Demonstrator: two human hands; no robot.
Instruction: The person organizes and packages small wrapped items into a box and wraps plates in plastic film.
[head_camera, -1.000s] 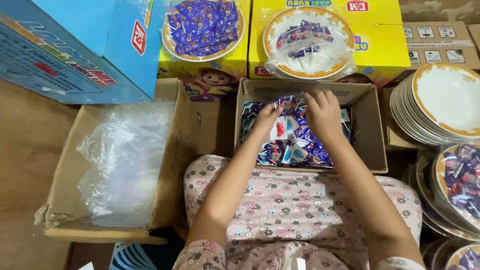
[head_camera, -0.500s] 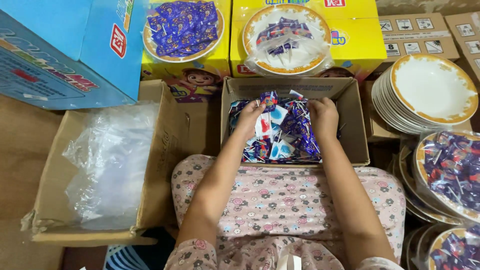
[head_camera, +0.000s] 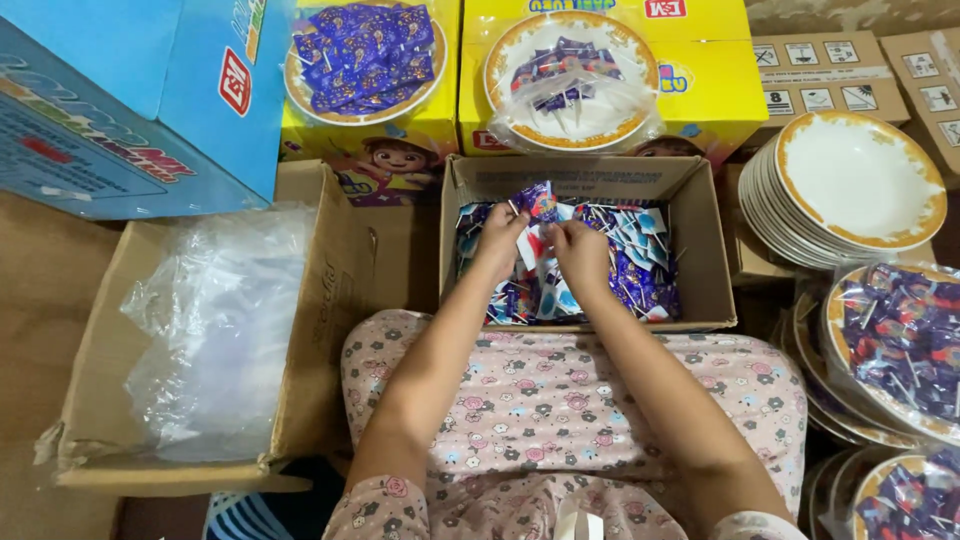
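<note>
Seen from above, at the frame's centre, both hands reach into an open cardboard box (head_camera: 700, 215) heaped with small wrapped sweets (head_camera: 635, 265) in crinkly blue, purple and white foil. The left hand (head_camera: 500, 240) and right hand (head_camera: 580, 255) are cupped close together, fingers curled around a bunch of sweets, gathering a handful. Lifting it cleanly would seem to call for a firm, closed grip. At right sits a stack of glossy white plates (head_camera: 860, 185) with gold rims. At left, a carton (head_camera: 330, 300) holds crumpled clear plastic bags (head_camera: 215, 330).
</note>
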